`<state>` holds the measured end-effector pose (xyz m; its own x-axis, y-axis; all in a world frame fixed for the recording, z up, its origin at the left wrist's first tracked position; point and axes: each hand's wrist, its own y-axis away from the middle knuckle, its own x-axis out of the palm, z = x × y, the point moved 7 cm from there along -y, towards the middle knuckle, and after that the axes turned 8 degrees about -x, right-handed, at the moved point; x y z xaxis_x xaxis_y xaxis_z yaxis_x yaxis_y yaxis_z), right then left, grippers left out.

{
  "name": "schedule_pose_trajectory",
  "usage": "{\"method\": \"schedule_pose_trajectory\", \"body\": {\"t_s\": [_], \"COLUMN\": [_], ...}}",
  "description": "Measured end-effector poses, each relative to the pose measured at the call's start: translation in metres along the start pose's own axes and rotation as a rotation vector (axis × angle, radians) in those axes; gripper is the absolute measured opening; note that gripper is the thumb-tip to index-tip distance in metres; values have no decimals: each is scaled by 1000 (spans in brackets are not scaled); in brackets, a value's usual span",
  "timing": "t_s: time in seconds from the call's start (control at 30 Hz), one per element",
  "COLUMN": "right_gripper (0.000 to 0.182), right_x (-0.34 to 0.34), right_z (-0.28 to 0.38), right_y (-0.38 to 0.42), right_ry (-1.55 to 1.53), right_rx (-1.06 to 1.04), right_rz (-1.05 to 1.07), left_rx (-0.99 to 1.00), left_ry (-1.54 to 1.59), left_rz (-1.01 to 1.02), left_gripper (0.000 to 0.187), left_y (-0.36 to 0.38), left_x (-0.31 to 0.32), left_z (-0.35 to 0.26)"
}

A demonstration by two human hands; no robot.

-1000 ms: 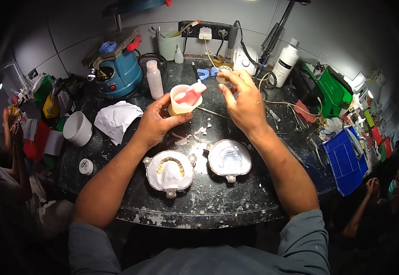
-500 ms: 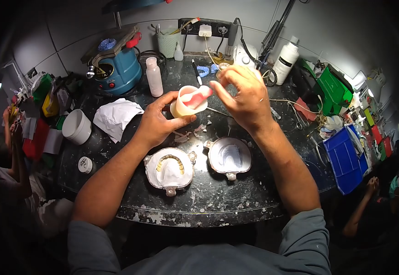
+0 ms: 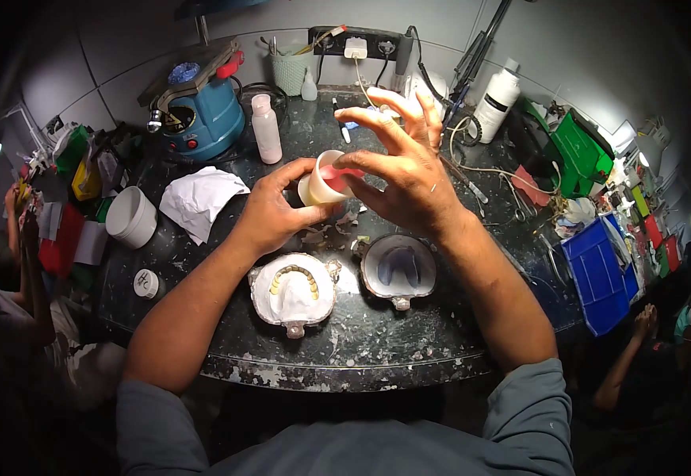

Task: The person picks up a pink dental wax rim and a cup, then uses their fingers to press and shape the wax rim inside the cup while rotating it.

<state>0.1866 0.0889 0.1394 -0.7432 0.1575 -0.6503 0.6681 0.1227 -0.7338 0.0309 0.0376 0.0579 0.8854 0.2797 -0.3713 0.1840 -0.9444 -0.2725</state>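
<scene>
My left hand (image 3: pixel 270 210) is wrapped around a small translucent cup (image 3: pixel 313 189), tilted so its mouth faces right. Inside it lies soft pink dough (image 3: pixel 332 181). At the cup's mouth, the thumb and index finger of my right hand (image 3: pixel 409 178) pinch some of this dough, while the other fingers spread upward. Below the hands sit two denture flask halves. The left flask half (image 3: pixel 294 309) has a row of teeth set in white plaster. In the right flask half (image 3: pixel 371 274) is a darker, arch-shaped hollow.
A pink-tinted bottle (image 3: pixel 266 131), crumpled white paper (image 3: pixel 201 198), a white tub (image 3: pixel 133 218) and a blue machine (image 3: pixel 206 127) stand left and behind. At right are a white bottle (image 3: pixel 494 107), a blue tray (image 3: pixel 599 274) and scissors. Other people's arms show at both sides.
My right hand has moved left and down to the cup, its fingers now fanned upward. The pink dough that stuck out of the cup is now mostly inside or behind my fingers.
</scene>
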Motion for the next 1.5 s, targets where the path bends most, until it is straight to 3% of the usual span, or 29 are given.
{"method": "schedule_pose_trajectory", "body": {"t_s": [1.5], "right_gripper": [12], "right_x": [2], "right_z": [-2], "right_y": [1], "right_ry": [-25], "right_rx": [-62], "right_rz": [-52], "left_rx": [-10], "left_ry": [-3], "left_rz": [30], "left_gripper": [53], "left_y": [0], "left_x": [3], "left_z": [-1]}}
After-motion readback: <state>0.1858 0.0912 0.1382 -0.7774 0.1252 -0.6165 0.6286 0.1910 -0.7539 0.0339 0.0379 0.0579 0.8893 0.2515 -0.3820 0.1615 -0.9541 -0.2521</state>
